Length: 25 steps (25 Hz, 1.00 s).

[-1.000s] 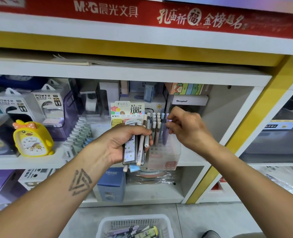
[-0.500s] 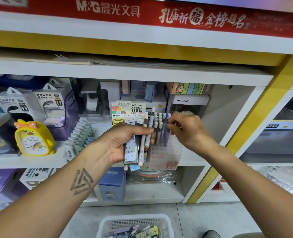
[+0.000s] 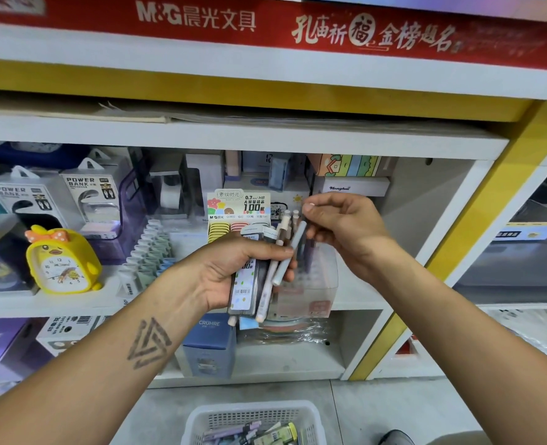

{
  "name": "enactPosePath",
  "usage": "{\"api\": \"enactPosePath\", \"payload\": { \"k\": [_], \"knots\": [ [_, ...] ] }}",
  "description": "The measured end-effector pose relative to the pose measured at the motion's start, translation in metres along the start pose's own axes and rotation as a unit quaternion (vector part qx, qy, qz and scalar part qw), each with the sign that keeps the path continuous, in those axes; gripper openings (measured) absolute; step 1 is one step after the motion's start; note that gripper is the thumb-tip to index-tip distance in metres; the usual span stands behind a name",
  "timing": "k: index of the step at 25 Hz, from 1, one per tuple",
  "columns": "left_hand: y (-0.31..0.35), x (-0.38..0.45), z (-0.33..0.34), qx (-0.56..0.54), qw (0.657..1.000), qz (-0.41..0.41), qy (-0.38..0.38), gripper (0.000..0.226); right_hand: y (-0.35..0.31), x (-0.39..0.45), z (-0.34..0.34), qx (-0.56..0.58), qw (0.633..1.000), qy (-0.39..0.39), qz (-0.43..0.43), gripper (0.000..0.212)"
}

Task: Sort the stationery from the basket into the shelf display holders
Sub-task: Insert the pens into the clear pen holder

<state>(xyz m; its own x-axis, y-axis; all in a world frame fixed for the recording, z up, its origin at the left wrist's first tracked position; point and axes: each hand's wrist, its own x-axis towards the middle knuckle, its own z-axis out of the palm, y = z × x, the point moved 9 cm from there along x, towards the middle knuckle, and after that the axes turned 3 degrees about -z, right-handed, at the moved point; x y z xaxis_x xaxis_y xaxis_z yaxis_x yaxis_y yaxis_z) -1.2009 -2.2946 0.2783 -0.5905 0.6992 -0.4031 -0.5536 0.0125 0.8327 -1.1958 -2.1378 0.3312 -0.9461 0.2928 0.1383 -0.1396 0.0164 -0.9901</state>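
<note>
Holding stock for sorting: left hand [image 3: 233,268] grips a bundle of pens and flat lead packets [image 3: 244,284] upright before the clear display holder [image 3: 310,284], likely as a ready supply close to the slots. Right hand [image 3: 339,226], fingers curled, appears to pinch the top of a pale pen [image 3: 289,252] leaning from the bundle, seemingly drawing it out for the holder, where several pens already stand. White basket [image 3: 252,419] on the floor below, more stationery inside. Legible: "M&G" on red banner [image 3: 201,19]; lead card [image 3: 238,203] "0.7mm HB", "100"; boxes marked "POWER BANK" [image 3: 82,187]; "CRUHRE" on blue box [image 3: 209,342].
</note>
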Motion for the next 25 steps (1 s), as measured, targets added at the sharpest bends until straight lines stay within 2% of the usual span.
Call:
{"api": "enactPosePath", "payload": {
  "k": [3,5,7,9,12,17,20,21,23,24,25],
  "knots": [
    [0.001,0.000,-0.018,-0.046,0.997,-0.011,0.059,0.023,-0.016,0.004,-0.029,-0.004,0.994,0.099,-0.052,0.015],
    [0.002,-0.001,-0.031,-0.068,0.993,-0.013,0.099,0.010,-0.028,0.004,-0.036,-0.085,0.985,0.112,-0.104,0.017],
    [0.002,-0.002,-0.038,-0.069,0.990,-0.018,0.122,0.004,-0.029,0.001,-0.023,-0.179,0.973,0.062,-0.135,0.017],
    [0.002,-0.002,-0.041,-0.064,0.989,-0.022,0.129,0.006,-0.019,-0.002,-0.006,-0.254,0.957,0.012,-0.142,0.030],
    [0.000,-0.002,-0.041,-0.076,0.988,-0.023,0.131,0.005,-0.007,-0.004,0.006,-0.337,0.926,-0.029,-0.166,0.032],
    [0.002,-0.004,-0.041,-0.099,0.987,-0.016,0.122,0.004,0.003,-0.009,0.017,-0.375,0.904,-0.084,-0.190,0.029],
    [0.003,-0.006,-0.039,-0.086,0.990,-0.018,0.115,0.003,0.005,-0.014,0.023,-0.398,0.887,-0.118,-0.202,0.019],
    [0.003,-0.006,-0.038,-0.078,0.990,-0.015,0.113,0.004,0.003,-0.015,0.025,-0.411,0.877,-0.127,-0.215,0.014],
    [0.003,-0.007,-0.035,-0.071,0.992,-0.007,0.101,0.002,-0.003,-0.019,0.033,-0.470,0.831,-0.137,-0.263,0.006],
    [0.003,-0.006,-0.032,-0.069,0.993,-0.003,0.092,0.004,-0.006,-0.019,0.037,-0.500,0.808,-0.133,-0.282,0.010],
    [0.003,-0.006,-0.030,-0.064,0.995,0.000,0.082,0.008,-0.008,-0.017,0.037,-0.507,0.806,-0.121,-0.280,0.015]
  ]
}}
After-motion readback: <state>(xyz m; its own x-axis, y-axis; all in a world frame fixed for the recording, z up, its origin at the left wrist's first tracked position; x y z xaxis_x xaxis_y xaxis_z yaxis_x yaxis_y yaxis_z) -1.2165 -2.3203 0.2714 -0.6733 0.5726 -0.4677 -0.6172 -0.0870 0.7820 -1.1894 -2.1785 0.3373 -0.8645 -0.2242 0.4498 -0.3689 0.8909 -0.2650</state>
